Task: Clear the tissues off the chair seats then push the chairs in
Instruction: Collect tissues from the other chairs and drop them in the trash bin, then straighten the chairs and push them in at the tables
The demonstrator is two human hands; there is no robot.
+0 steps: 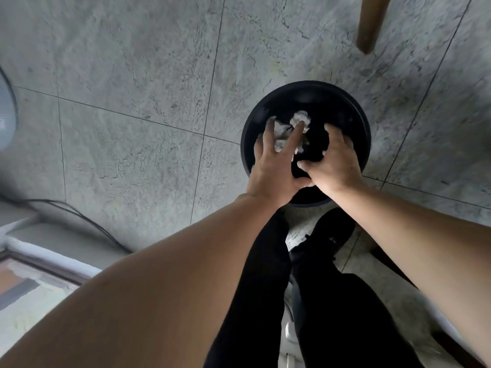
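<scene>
Both hands over round black bin [364, 123] on grey tiled floor [132, 75]. Left hand [276, 166]: fingers straight and spread, above crumpled white tissues [299, 120] lying inside the bin. Right hand [337, 160]: fingers curled downward into the bin; whether they hold anything, cannot tell. Wooden chair leg [370, 22] far right.
</scene>
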